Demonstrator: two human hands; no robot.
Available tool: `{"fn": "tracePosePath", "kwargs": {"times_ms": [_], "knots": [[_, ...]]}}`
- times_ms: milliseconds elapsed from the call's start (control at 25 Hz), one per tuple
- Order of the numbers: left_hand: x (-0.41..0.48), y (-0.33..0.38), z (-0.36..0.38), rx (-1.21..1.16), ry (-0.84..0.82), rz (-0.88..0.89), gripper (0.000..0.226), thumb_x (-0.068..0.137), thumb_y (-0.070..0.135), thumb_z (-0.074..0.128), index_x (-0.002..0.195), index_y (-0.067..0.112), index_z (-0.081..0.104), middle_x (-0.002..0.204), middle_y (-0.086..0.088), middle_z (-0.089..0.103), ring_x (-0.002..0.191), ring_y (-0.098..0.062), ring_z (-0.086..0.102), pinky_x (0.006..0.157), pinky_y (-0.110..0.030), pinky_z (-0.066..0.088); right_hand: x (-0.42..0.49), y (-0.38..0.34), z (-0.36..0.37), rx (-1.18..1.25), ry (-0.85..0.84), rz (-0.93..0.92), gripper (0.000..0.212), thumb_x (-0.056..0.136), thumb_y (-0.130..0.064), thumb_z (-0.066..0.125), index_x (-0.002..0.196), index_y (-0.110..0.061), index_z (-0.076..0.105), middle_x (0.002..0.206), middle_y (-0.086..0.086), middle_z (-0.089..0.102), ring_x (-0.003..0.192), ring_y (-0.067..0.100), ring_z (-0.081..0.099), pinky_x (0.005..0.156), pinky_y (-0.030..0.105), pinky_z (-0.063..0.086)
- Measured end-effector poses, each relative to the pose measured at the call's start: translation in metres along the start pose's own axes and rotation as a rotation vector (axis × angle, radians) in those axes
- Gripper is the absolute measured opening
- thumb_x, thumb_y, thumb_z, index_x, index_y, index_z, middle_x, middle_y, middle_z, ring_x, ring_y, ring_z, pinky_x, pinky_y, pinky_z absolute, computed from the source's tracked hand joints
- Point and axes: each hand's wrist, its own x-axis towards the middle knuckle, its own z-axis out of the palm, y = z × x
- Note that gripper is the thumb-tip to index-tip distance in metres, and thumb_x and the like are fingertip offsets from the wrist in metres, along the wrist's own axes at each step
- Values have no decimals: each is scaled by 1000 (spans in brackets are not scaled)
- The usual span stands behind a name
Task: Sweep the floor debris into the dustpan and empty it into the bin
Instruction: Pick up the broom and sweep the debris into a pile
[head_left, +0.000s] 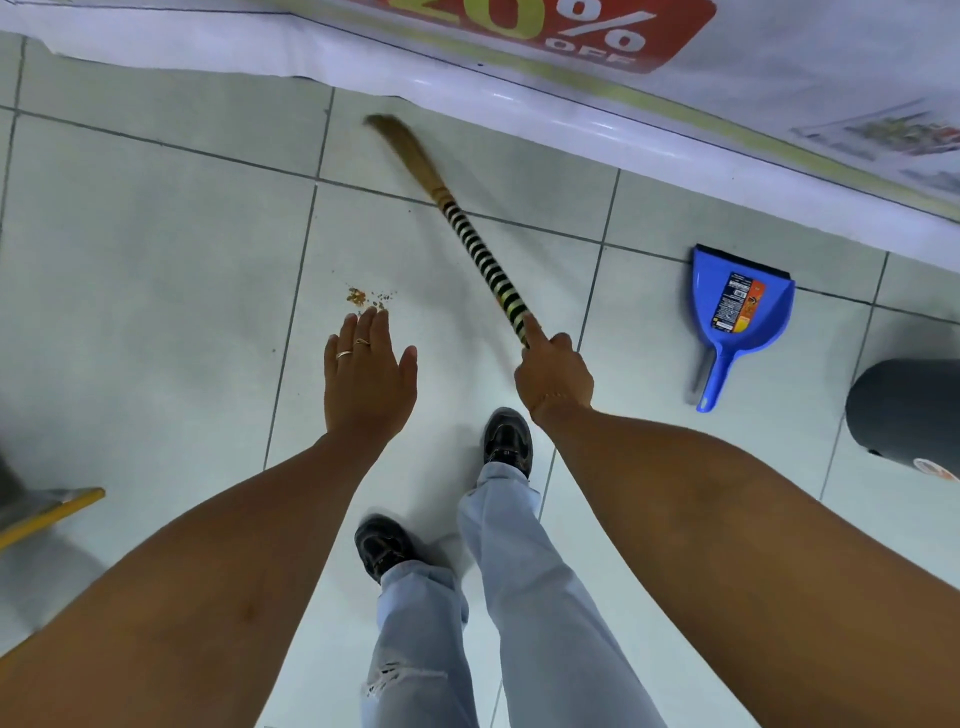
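My right hand (553, 375) grips the near end of a broom (470, 244) with a black-and-yellow striped handle, index finger laid along it. The brown bristles are blurred and rest on the white tiles near the counter base, far left of the handle. A small pile of brownish debris (363, 297) lies on the tile just beyond the fingertips of my left hand (366, 371), which is flat, empty and hovering palm down. A blue dustpan (737, 317) lies on the floor to the right, handle toward me. The dark grey bin (906, 410) is at the right edge.
A white counter base (597, 130) with a red discount sign runs across the top. My two feet in dark shoes (506, 441) stand on the tiles below my hands. A yellow-edged object (47, 512) sits at the left edge.
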Motion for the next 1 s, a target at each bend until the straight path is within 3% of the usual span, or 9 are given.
{"fn": "tracePosePath", "kwargs": {"times_ms": [120,280,640,800,1000], "knots": [[0,0,2,3,-27,5,56,97,31,39,143,2,26,151,-17,33,145,-31,18,119,-44,14,18,-7,-9,31,-82,148,53,99,-18,35,150,-24,23,135,13,44,121,34,49,94,40,44],[3,-3,0,3,-31,-2,55,97,31,39,143,2,27,150,-17,34,144,-32,19,119,-45,16,15,4,-6,-82,-150,157,44,99,-18,35,142,-17,38,129,13,52,119,34,52,91,40,47],[6,-27,2,8,-18,8,56,97,31,39,143,3,26,151,-16,34,144,-30,20,119,-43,15,-37,9,71,-16,-349,179,47,100,-19,28,146,-29,30,136,13,51,123,33,48,97,42,42],[3,-47,5,26,-33,33,55,96,30,41,142,2,28,149,-17,36,143,-31,22,118,-45,17,-65,-1,90,-35,-308,116,57,98,-16,34,149,-36,20,132,13,50,120,32,49,92,42,45],[-8,-64,3,16,-43,59,54,96,28,42,141,1,29,148,-19,37,143,-33,23,118,-46,18,-87,-16,80,69,-76,106,56,98,-19,35,149,-34,19,131,13,46,117,32,50,89,42,46]]}}
